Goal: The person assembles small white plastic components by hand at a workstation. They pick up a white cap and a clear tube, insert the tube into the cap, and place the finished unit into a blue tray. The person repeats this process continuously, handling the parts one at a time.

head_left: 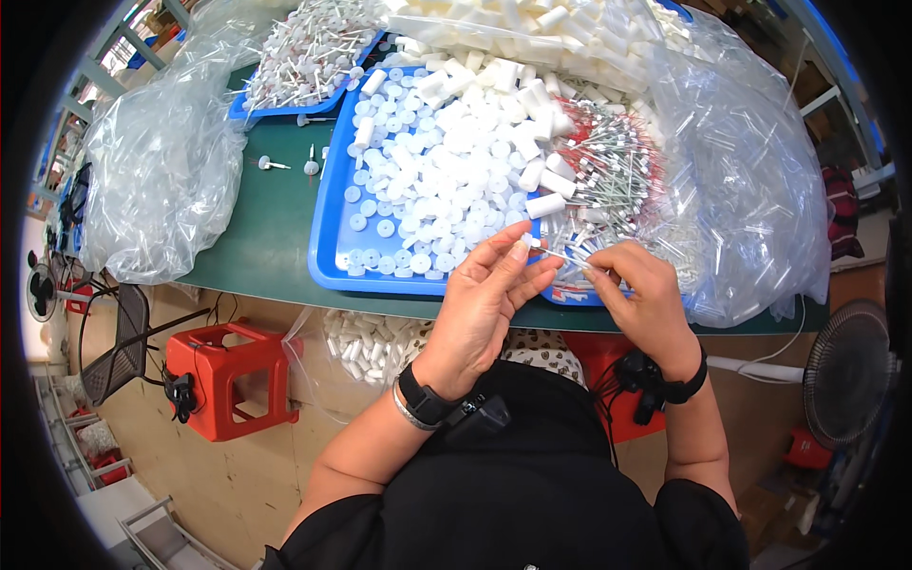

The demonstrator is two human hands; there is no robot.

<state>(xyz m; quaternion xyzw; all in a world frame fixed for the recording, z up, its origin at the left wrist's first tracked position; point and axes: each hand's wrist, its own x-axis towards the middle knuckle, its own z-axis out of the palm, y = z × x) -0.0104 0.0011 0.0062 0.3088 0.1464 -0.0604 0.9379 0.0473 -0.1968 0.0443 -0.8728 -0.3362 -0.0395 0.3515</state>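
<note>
My left hand (486, 296) pinches a small white piece (530, 240) between thumb and fingers, over the front right corner of a blue tray (319, 249). From that piece a thin pale rod (560, 255) runs to my right hand (644, 293), whose thumb and forefinger close on its other end. Whether the rod sits inside the white piece is too small to tell. Translucent white discs (454, 195) are heaped in the tray. White foam cylinders (546, 204) lie along its far and right sides. Beyond my right hand are metal pins with red and white parts (617, 166).
Another blue tray (249, 110) at the far left holds stemmed pieces. Clear plastic bags (161, 180) lie at left and right (746, 180). A few loose pieces (274, 164) rest on the green table (261, 223). Below stand a red stool (228, 380) and a fan (848, 372).
</note>
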